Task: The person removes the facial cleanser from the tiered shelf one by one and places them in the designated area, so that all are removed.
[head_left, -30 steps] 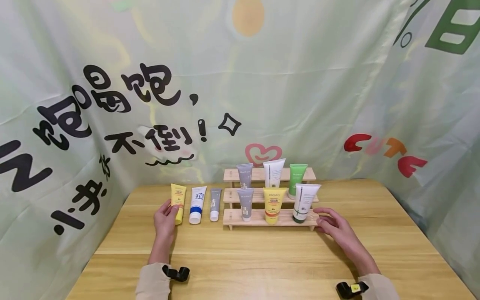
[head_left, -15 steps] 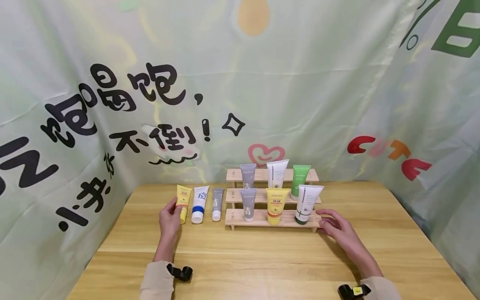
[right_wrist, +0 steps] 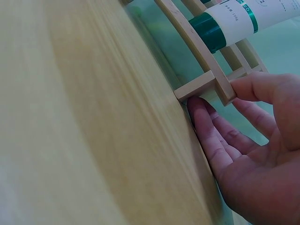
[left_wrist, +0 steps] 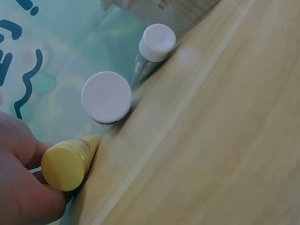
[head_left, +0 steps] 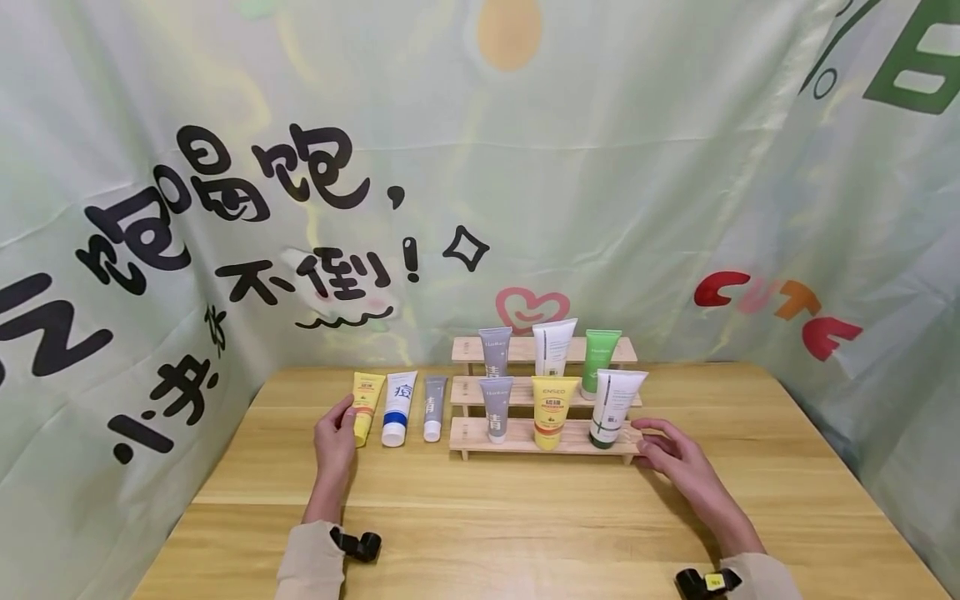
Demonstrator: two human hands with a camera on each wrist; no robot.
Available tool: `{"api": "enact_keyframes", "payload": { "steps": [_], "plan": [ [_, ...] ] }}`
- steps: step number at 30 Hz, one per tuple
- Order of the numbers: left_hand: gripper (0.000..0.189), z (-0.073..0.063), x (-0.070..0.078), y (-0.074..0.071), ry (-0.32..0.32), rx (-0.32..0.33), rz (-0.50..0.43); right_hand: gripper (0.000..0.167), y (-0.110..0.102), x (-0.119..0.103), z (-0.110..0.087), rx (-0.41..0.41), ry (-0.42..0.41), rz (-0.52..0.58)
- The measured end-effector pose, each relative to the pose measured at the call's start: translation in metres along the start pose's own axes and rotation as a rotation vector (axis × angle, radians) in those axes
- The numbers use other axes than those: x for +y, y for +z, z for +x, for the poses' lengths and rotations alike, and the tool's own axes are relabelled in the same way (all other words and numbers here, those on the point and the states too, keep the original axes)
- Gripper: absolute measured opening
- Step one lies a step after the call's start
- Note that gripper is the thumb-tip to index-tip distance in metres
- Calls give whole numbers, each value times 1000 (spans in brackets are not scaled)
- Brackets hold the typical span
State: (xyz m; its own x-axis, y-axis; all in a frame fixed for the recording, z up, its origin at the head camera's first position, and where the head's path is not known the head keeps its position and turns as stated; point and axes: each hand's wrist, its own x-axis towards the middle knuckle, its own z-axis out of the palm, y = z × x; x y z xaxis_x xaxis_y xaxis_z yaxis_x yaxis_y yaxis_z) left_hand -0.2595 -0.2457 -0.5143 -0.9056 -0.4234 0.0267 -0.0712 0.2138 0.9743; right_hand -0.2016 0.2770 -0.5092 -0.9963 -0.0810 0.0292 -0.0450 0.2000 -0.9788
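My left hand is at the left edge of a yellow squeeze tube, pinching it between thumb and fingers. The tube lies on the table, its yellow cap facing the left wrist camera. To its right lie a white and blue tube and a slim grey tube, white caps toward me. My right hand grips the right end of a three-tier wooden display rack. In the right wrist view its thumb touches the bottom tier's end, with fingers by the leg.
On the rack's bottom tier stand a grey tube, a yellow tube and a white tube with a green cap. Behind them are another grey tube, a white tube and a green tube. A printed curtain hangs behind the table.
My left hand has drawn left off the face of the yellow tube to its edge, and the tube sits a little nearer the white and blue one. The right hand stays on the rack.
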Motion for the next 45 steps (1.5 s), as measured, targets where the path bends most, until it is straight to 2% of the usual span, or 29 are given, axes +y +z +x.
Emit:
{"api": "enact_keyframes", "payload": {
  "steps": [8,13,21,30,40,45],
  "plan": [
    [41,-1,0,-4,-17,-20,13,44,0,0,1,-1,13,1],
    [40,0,1,-6,22,-28,28,45,0,-1,1,1,19,-3],
    [37,-1,7,-9,40,-22,18,46,1,-3,1,-6,8,6],
    [31,-9,35,-9,168,65,-23,46,0,-2,0,-5,12,4],
    [26,-25,65,-3,271,40,-163,47,-1,1,-1,-10,13,3],
    [25,-36,76,4,298,-9,-226,48,-1,1,0,-15,18,1]
  ]
}}
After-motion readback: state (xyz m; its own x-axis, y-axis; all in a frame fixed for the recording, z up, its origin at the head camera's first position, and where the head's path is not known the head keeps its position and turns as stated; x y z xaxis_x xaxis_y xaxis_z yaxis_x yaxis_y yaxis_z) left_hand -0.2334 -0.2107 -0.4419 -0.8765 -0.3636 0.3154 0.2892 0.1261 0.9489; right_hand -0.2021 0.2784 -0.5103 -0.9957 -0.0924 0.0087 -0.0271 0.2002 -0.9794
